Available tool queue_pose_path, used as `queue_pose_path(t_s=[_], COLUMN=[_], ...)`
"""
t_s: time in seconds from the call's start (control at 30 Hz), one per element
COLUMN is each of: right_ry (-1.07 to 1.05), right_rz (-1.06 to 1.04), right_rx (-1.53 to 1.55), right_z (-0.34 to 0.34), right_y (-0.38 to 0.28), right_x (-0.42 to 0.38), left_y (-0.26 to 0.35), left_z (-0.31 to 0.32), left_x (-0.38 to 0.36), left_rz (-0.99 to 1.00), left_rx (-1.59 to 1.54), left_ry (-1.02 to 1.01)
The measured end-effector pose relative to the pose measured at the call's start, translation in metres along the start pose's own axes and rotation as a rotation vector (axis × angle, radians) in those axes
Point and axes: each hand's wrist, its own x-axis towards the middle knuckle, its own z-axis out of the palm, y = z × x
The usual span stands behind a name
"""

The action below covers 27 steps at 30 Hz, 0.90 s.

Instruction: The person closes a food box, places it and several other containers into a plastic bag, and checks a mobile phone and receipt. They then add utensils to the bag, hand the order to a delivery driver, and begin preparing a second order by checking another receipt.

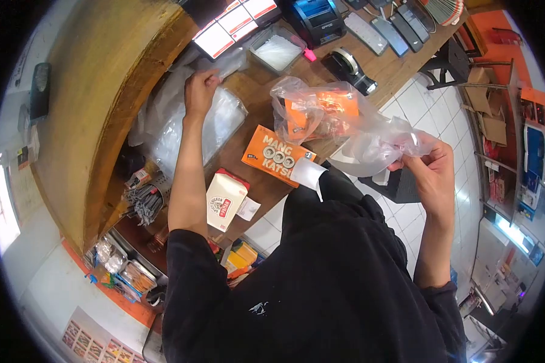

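My right hand pinches the gathered top of a clear plastic bag. An orange box shows through the bag, which rests at the table's edge. My left hand is over a pile of clear plastic bags, its fingers curled together; whether they grip any plastic cannot be made out. Between my arms lies an orange box with "Mang Katsu" lettering, a white paper slip at its corner. A cream and red carton stands nearer my left forearm, beside a small white paper.
Along the wooden table are a tape dispenser, a black printer, a clear tub and several phones. A lit screen stands behind. A holder of grey wrapped items is at left.
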Motion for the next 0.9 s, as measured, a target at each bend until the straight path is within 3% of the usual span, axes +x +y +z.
queue_pose_path(t_s=[0.13, 0.23, 0.33, 0.43, 0.53, 0.7, 0.9], right_ry=[0.002, 0.002, -0.008, -0.004, 0.009, 0.045, 0.038], right_rz=[-0.006, -0.022, -0.014, -0.016, -0.026, -0.005, -0.004], right_rx=[-0.017, -0.012, -0.003, -0.007, -0.004, -0.002, 0.026], right_z=[-0.002, -0.001, 0.002, 0.007, 0.005, -0.003, -0.005], right_y=[0.003, 0.000, 0.003, 0.001, 0.000, 0.003, 0.005], right_x=[-0.005, -0.009, -0.010, -0.014, -0.016, -0.018, -0.016], left_y=[0.006, -0.018, -0.017, -0.024, -0.022, -0.007, -0.024], left_z=[-0.005, 0.010, 0.033, 0.051, 0.045, 0.012, -0.005], left_x=[-0.006, -0.001, -0.011, -0.007, -0.006, -0.006, -0.007], left_rz=[-0.009, 0.237, 0.432, 0.175, 0.299, 0.134, 0.079], left_rx=[0.091, 0.059, 0.240, 0.506, 0.317, -0.174, -0.250], left_ry=[0.145, 0.263, 0.188, -0.124, 0.089, 0.110, 0.289])
